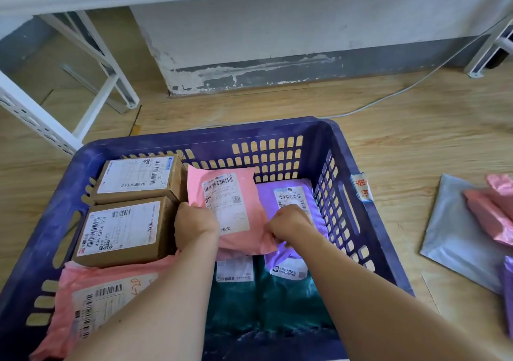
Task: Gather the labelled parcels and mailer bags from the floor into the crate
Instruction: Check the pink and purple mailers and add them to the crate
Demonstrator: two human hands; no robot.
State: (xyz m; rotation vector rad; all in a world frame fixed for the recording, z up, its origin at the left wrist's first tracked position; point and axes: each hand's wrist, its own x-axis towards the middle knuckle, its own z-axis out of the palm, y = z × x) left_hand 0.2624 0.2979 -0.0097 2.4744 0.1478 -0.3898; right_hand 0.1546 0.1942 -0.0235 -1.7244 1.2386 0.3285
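Observation:
A blue slotted crate (347, 194) stands on the wood floor in front of me. Inside it, both my hands grip a pink mailer bag (230, 194) with a white label: my left hand (195, 223) on its near left corner, my right hand (288, 226) on its near right edge. Two labelled cardboard boxes (130, 230) lie at the crate's left. A purple mailer (288, 196) lies under the pink bag at the right. Another pink mailer (91, 302) and a dark green bag (249, 302) lie near me.
On the floor to the right lie a grey mailer (455, 230), pink mailers (491, 210) and a purple one (508, 288) at the frame edge. A white metal rack (91, 82) stands at the back left. A white cable (402, 91) runs along the floor by the wall.

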